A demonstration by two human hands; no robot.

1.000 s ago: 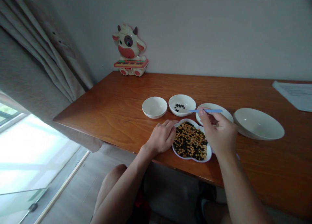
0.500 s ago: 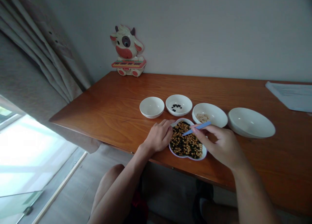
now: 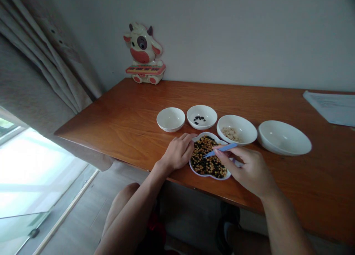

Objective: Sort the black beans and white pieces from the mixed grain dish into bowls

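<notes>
A shallow, wavy-edged dish (image 3: 206, 172) with a pale lilac rim is spread with mixed dark and yellow-tan beans or seeds. My left hand (image 3: 180, 151) lies along its left side, fingers together and curled at the rim. My right hand (image 3: 248, 170) is closed around blue tweezers (image 3: 222, 148), held slanting over the dish. Their tips point down into the mix near its middle; whether a bean is between them is too small to tell. Just behind stand a white bowl with a few black beans (image 3: 202, 111) and a white bowl with pale flat pieces (image 3: 245, 131).
A small white bowl (image 3: 170, 122) stands left in the row, and a larger white bowl (image 3: 285, 140) right. A cow-shaped toy keyboard (image 3: 144, 55) sits at the far left by the wall. White paper (image 3: 332, 107) lies far right on the wooden table (image 3: 111, 125).
My right hand and the tweezers have shifted slightly left and down over the dish, and the tips now sit lower among the beans. My left hand stays at the rim. The view has shifted slightly.
</notes>
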